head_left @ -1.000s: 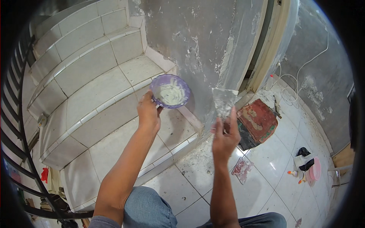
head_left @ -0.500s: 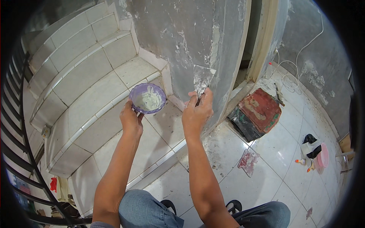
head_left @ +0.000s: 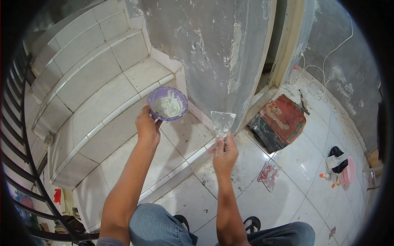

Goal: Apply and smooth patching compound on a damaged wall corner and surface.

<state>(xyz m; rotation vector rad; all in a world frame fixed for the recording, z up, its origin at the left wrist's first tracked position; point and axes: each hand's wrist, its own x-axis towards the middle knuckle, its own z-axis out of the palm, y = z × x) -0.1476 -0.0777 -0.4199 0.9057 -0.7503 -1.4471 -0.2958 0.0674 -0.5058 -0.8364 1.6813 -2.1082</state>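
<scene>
My left hand (head_left: 147,125) grips the rim of a purple bowl (head_left: 155,115) and tips it a little toward me. Inside lies a whitish putty (head_left: 170,105), smeared up one wall. To the right, my right hand (head_left: 225,156) is closed around a putty knife (head_left: 223,121), whose flat blade points away from me and carries whitish smears. The knife's handle is mostly hidden by my fingers. Blade and bowl are apart. Beyond them stands a grey wall (head_left: 213,61) with patchy white filler along its corner.
Tiled steps (head_left: 102,94) curve up on the left beside a black railing (head_left: 30,164). On the floor at right lie a reddish, stained flat piece (head_left: 283,117), a smeared scrap (head_left: 269,175), a pink basin (head_left: 349,170) and a white cable (head_left: 324,78). A door frame (head_left: 283,49) adjoins the wall.
My right hand has drawn the putty knife down, toward me and slightly right, away from the wall's corner. The bowl in my left hand has shifted a little to the right.
</scene>
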